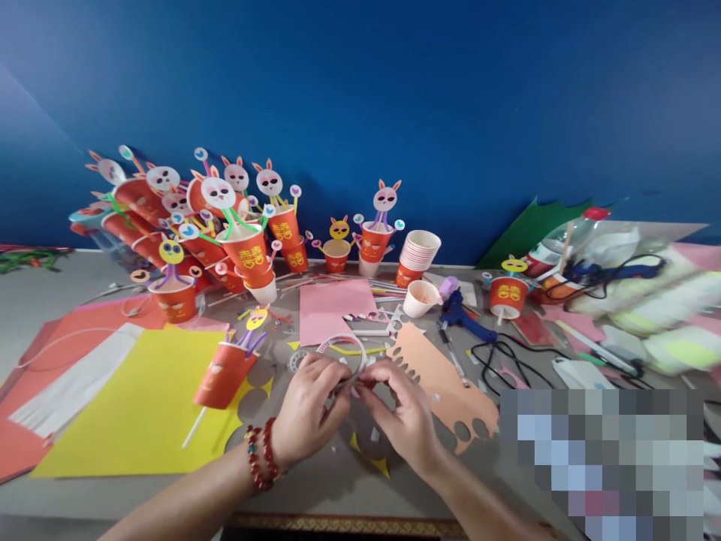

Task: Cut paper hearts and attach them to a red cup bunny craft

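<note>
L hand (312,402) & R hand (405,417) are almost touching, fingers (330,370) curling, thumbs (339,408) pinching inward; forearms (194,485) are slanting up from btm L & R.

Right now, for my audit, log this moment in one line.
left hand: holding white ring-shaped roll | right hand: at roll's near edge | nearby: red paper cup, yellow paper sheet

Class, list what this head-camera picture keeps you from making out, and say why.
In the head view:
Pale ring: lower part hidden by the left hand.
Lower right: whatever lies there is masked by the pixelated patch.
Pale packets: blurred, cut off by the right edge.
Green-and-red thing: cut off by the left edge.
</note>
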`<state>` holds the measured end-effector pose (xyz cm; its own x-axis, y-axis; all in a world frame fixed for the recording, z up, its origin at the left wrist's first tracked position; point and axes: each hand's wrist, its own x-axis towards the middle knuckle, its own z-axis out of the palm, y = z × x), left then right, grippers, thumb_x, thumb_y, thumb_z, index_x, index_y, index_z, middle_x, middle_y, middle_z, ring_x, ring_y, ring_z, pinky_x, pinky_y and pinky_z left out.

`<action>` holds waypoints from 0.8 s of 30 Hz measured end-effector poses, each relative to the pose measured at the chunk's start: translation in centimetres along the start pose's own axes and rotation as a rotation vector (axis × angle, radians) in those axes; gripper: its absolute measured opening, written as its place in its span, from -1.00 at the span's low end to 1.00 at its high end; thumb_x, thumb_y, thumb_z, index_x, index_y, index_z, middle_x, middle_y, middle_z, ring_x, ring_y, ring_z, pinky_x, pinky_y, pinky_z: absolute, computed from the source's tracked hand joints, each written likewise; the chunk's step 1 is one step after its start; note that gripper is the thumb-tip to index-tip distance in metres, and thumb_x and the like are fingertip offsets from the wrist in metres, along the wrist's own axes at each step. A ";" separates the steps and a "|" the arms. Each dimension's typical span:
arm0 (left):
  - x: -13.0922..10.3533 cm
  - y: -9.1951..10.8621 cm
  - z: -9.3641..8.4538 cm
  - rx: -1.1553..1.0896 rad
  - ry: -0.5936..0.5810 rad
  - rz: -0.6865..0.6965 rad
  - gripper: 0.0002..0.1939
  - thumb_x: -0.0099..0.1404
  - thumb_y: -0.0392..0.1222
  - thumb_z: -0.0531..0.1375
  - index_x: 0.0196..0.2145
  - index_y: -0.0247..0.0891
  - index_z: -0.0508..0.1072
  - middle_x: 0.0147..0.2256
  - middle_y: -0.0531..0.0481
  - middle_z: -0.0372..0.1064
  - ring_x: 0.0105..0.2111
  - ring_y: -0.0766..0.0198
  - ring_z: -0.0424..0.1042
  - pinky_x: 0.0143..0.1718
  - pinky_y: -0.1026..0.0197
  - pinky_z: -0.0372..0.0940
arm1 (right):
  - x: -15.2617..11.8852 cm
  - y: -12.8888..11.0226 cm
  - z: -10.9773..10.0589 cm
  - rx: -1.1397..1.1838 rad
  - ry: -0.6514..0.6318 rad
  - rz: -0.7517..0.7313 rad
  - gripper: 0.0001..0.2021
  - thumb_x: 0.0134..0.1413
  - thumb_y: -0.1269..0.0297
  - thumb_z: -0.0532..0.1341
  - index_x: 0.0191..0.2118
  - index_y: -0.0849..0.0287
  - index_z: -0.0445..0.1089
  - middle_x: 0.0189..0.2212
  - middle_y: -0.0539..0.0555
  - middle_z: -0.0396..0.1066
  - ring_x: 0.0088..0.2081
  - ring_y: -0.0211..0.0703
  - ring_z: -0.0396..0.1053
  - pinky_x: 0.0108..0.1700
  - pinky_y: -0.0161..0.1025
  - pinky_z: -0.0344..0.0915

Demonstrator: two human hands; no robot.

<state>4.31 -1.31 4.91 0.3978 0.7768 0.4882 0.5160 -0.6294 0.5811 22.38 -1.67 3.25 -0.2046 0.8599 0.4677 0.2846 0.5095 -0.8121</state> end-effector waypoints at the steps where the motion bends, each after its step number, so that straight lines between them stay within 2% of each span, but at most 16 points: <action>1: 0.0 0.0 0.0 0.000 -0.002 0.000 -0.87 0.28 -0.41 0.05 -0.27 -0.24 0.30 -0.38 -0.02 0.36 -0.34 0.20 0.31 -0.22 0.13 0.21 | 0.1 -0.1 0.0 0.008 0.001 -0.012 -0.93 0.23 0.40 0.21 -0.25 0.08 0.40 -0.33 0.05 0.46 -0.28 -0.12 0.44 -0.21 -0.22 0.39; 12: -0.1 0.0 0.0 -0.035 0.014 -0.002 -0.87 0.29 -0.40 0.03 -0.28 -0.21 0.30 -0.39 -0.01 0.35 -0.36 0.20 0.30 -0.22 0.13 0.19 | -0.1 0.3 0.0 0.020 0.005 -0.077 -0.87 0.23 0.47 0.21 -0.27 0.06 0.39 -0.32 0.04 0.46 -0.23 -0.11 0.44 -0.17 -0.18 0.34; 17: -0.3 0.2 0.1 -0.175 0.043 -0.113 -0.87 0.32 -0.37 0.04 -0.30 -0.21 0.34 -0.40 0.01 0.37 -0.35 0.22 0.32 -0.27 0.19 0.22 | -0.5 0.0 0.0 0.034 0.010 -0.122 -0.86 0.22 0.49 0.19 -0.23 0.06 0.39 -0.33 0.06 0.45 -0.24 -0.08 0.43 -0.16 -0.13 0.34; 20: -0.2 -0.9 -0.3 -0.251 0.101 -0.250 -0.89 0.36 -0.32 0.04 -0.28 -0.21 0.35 -0.37 0.01 0.38 -0.37 0.25 0.35 -0.32 0.24 0.24 | -0.4 0.0 -0.4 0.123 0.071 -0.138 -0.86 0.24 0.49 0.17 -0.22 0.08 0.39 -0.36 0.06 0.42 -0.27 -0.08 0.41 -0.18 -0.12 0.35; 22: 0.1 -2.2 -0.8 -0.208 0.167 -0.327 -0.88 0.40 -0.29 0.01 -0.25 -0.21 0.33 -0.40 0.03 0.37 -0.42 0.26 0.34 -0.38 0.25 0.22 | -0.1 0.3 -0.8 0.188 0.151 -0.107 -0.87 0.25 0.48 0.17 -0.22 0.08 0.39 -0.35 0.06 0.40 -0.25 -0.09 0.39 -0.17 -0.12 0.35; 24: 0.6 -3.5 -1.2 -0.042 0.180 -0.291 -0.89 0.41 -0.26 0.03 -0.22 -0.22 0.35 -0.33 -0.01 0.42 -0.31 0.20 0.38 -0.23 0.18 0.25 | 0.3 1.0 -1.2 0.202 0.181 -0.041 -0.89 0.25 0.45 0.19 -0.23 0.08 0.40 -0.30 0.08 0.39 -0.19 -0.08 0.39 -0.15 -0.14 0.34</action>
<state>1.79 1.33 3.94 0.0962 0.9102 0.4030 0.5547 -0.3851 0.7376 23.69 -0.87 3.01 -0.0364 0.8400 0.5414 0.0833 0.5424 -0.8360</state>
